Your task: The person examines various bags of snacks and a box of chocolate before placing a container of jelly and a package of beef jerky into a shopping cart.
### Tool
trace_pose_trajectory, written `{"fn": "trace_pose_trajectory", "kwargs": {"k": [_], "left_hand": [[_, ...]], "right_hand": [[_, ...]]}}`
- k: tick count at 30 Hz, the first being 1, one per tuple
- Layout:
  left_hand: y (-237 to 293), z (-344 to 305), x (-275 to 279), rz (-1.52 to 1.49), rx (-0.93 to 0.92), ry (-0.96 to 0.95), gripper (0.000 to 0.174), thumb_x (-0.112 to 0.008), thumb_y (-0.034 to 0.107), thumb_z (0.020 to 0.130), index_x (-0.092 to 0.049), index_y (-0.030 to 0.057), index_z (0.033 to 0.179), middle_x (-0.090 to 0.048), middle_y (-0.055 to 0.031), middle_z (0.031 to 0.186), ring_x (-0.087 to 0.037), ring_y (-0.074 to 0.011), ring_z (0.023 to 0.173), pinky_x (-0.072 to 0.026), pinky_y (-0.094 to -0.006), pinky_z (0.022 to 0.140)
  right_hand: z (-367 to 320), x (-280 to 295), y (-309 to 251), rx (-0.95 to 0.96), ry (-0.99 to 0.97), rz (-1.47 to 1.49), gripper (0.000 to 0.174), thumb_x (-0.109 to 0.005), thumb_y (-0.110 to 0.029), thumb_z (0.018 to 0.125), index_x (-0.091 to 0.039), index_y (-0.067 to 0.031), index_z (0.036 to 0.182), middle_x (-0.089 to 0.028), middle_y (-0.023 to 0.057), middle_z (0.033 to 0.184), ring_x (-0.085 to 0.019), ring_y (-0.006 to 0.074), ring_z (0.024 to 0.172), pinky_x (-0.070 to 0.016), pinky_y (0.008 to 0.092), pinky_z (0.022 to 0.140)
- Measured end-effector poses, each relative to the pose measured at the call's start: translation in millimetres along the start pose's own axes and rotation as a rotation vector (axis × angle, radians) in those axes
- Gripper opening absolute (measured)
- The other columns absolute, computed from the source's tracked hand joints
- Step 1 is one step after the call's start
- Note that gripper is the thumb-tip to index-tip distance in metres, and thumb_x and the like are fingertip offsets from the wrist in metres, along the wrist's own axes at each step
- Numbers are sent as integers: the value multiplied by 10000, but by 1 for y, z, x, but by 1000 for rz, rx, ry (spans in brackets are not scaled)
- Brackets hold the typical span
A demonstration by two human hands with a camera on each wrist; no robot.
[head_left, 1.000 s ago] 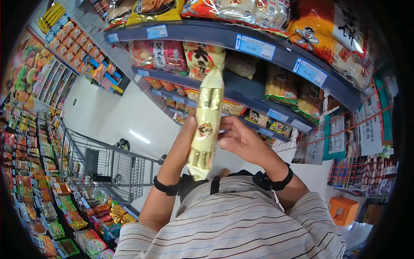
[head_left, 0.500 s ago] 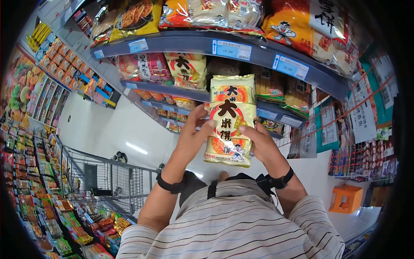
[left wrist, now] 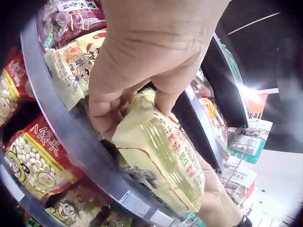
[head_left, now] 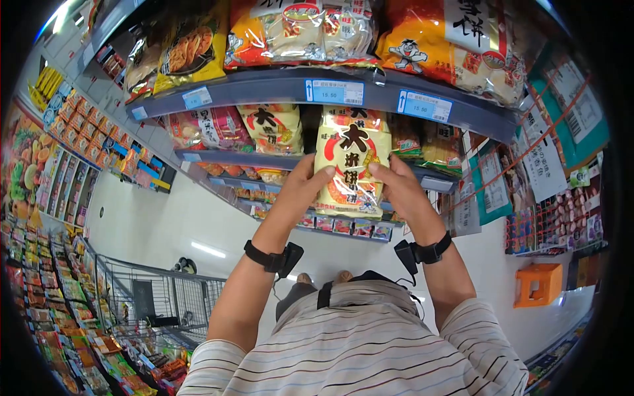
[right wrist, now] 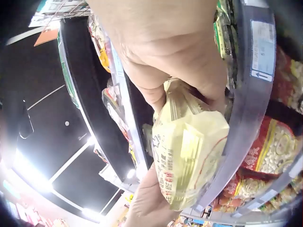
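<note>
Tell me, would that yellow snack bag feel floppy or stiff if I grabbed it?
Probably crinkly and fairly stiff: the yellow snack bag stands upright between the left hand and right hand without sagging. Likely light, since only fingers hold its edges. Its glossy film looks a bit slippery.

We're in a supermarket aisle: shelves [head_left: 284, 86] packed with snack bags [head_left: 191, 53], price tags [head_left: 337, 92] on the edges, shopping cart [head_left: 152, 297] nearby.
</note>
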State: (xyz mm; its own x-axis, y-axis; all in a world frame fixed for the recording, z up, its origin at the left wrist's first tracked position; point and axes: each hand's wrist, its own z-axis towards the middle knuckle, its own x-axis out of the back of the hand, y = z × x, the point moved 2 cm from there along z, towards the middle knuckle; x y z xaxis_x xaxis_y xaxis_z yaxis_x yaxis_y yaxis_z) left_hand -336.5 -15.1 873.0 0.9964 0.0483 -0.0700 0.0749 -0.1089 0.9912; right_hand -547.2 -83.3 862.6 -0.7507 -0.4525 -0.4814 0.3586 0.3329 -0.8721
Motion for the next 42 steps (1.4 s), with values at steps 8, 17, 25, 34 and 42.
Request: {"fn": "trace_pose_trajectory", "kwargs": {"k": [8,17,25,34,42], "left_hand": [[5,37,7,-33,-98,-30,544,-646,279,1004,-469,-6,1432,-613,-104,1320,-573,-164,1205,-442,-322,1033],[4,65,15,-48,-145,-38,470,-636,205,1005,-492,3,1404,-617,-94,1301,-563,-169,1222,-422,-326,1062],[-4,81,21,-51,-155,-10,397,-617,200,1014,-523,3,1345,-621,-90,1289,-566,-162,1199,-424,-315,1048],[-8,101,16,-64,-152,116,377,-610,218,1015,-551,-16,1304,-626,-83,1256,-561,-157,1153,-419,-302,1015],[-22,117,13,-127,-162,184,409,-598,206,1015,-528,-27,1344,-609,-97,1292,-546,-176,1170,-396,-309,1037]], "right_hand": [[40,10,-10,96,-11,-59,499,-663,-103,958,-469,34,1397,-607,125,1325,-599,190,1187,-479,348,1028],[66,18,-13,76,13,-58,363,-668,-108,938,-597,63,1251,-694,125,1186,-663,191,1079,-509,335,962],[90,33,0,52,104,15,265,-663,-91,918,-662,108,1093,-708,149,1106,-684,203,1023,-529,332,901],[114,29,-1,196,223,88,268,-681,-73,925,-651,79,1143,-675,154,1182,-647,239,1088,-505,378,961],[120,27,2,231,209,142,226,-647,-17,924,-661,39,1143,-661,113,1224,-613,228,1146,-465,375,1013]]}}
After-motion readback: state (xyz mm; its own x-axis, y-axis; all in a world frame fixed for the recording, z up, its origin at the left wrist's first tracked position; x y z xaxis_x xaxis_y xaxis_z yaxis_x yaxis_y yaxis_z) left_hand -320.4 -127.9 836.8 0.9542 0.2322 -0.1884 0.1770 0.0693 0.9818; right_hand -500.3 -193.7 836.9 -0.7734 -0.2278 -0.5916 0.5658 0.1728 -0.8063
